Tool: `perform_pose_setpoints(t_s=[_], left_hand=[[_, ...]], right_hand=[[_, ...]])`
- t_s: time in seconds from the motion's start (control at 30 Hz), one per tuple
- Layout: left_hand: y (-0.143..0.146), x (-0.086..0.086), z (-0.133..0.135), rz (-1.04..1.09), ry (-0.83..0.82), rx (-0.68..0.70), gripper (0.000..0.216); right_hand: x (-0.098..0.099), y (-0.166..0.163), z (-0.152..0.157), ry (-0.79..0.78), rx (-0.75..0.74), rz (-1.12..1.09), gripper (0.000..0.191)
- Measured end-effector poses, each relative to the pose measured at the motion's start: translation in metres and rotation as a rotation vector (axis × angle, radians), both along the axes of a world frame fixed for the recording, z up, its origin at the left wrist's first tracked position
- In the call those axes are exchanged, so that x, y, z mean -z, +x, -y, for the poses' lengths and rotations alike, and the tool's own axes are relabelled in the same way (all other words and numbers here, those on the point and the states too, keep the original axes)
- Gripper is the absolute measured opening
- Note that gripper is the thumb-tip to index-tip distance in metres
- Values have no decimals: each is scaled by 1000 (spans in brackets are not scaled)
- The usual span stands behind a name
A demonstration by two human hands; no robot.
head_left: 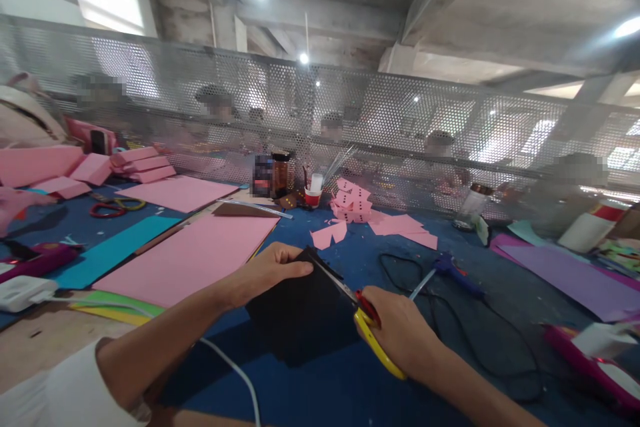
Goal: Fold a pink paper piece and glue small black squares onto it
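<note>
Between my hands is a sheet of black paper point(295, 313), raised over the blue table point(210, 387). My left hand point(273, 271) pinches its upper edge, the thumb lying on top. The scissors point(373, 333), with yellow and red handles, are gripped in my right hand point(400, 327). Their blades point up and left, along the paper's upper right edge, close to my left thumb. Whether the blades are fully closed is hard to tell. My right fingers are wrapped through the handles and partly hidden.
A blue glue gun point(457, 273) with its black cord lies right of my hands. Pink paper sheets point(195, 253) and a turquoise strip point(117, 250) are at left. Pink cut pieces point(353, 203), a paper cup point(313, 197) and a jar point(281, 173) stand before the perforated metal screen point(390, 120).
</note>
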State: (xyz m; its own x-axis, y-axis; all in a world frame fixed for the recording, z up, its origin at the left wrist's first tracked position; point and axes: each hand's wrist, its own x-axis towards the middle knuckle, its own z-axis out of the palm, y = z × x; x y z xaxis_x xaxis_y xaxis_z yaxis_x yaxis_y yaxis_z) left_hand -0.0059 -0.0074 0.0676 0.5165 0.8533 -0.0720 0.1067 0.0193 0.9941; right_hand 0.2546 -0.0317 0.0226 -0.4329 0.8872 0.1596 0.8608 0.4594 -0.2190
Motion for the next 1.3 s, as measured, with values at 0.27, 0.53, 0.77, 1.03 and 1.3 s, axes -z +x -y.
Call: perform_pose_setpoints(t_s=[0.27, 0.53, 0.77, 1.03, 1.3], left_hand=[[0, 3, -1, -5, -19, 6, 29], [0, 1, -1, -20, -5, 1, 27], [4, 3, 3, 30, -57, 41, 27], [4, 5, 2, 32, -72, 30, 24], [5, 4, 3, 28, -80, 21, 26]], right_hand=[[4, 2, -2, -6, 2, 0, 8], [3, 1, -3, -16, 14, 21, 9], [4, -1, -2, -31, 9, 37, 9], [7, 1, -3, -38, 8, 44, 8], [10, 1, -5, -55, 5, 21, 7]])
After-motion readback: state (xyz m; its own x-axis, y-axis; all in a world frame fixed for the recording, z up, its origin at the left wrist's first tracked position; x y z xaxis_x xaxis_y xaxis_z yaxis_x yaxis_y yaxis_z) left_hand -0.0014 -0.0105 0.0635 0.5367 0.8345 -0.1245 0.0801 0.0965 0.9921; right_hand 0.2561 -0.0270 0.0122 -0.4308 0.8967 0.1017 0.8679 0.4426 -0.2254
